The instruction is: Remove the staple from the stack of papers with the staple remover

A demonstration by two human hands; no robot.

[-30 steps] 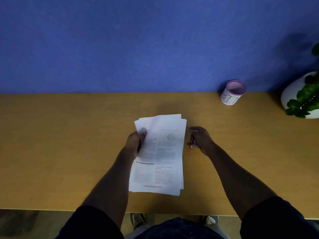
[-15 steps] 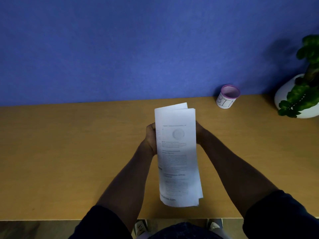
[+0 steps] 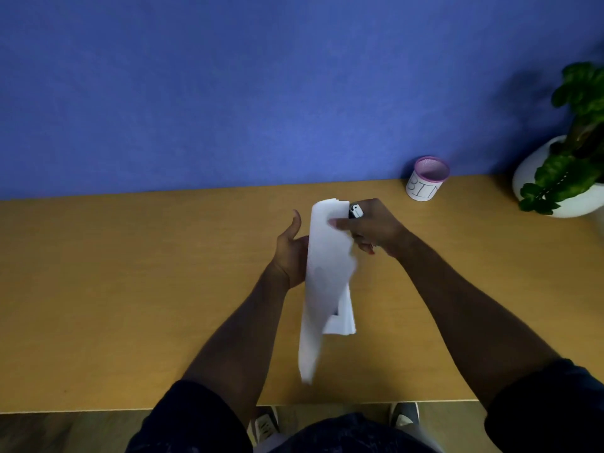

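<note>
Papers [image 3: 327, 273] held upright above desk [image 3: 130, 289]; left hand [image 3: 291, 250] w/ fingers hidden behind them, thumb up; right hand [image 3: 372, 227] pinching top edge, staple remover [image 3: 355, 211] alongside.

The stack of papers [image 3: 327, 273] hides the left hand [image 3: 289, 253] fingers — staple too small to see.

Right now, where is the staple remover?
In the head view it's just right of centre: the staple remover sits in the right hand, at the top right corner of the stack of papers.
</note>
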